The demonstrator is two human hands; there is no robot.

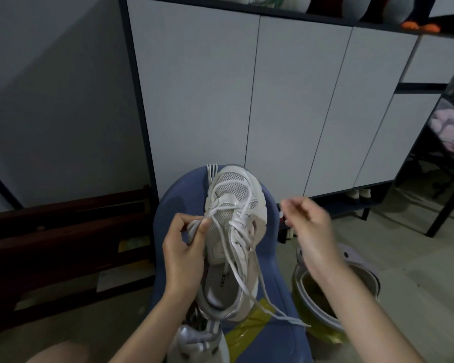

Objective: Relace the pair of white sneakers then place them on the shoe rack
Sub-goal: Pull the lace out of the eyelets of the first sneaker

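Blue stool (273,336), sneaker (233,210) centred, left hand (186,247) pinching lace (236,255)

A chunky white mesh-and-leather sneaker (233,231) lies sole-down on a blue seat, toe pointing away, its opening toward the viewer. Its flat white lace (243,260) is loosely threaded across the upper eyelets, with both ends trailing down past the heel onto the seat. A second white sneaker with silver-grey trim (197,341) sits just below the first one's heel, partly cut off by the frame edge.
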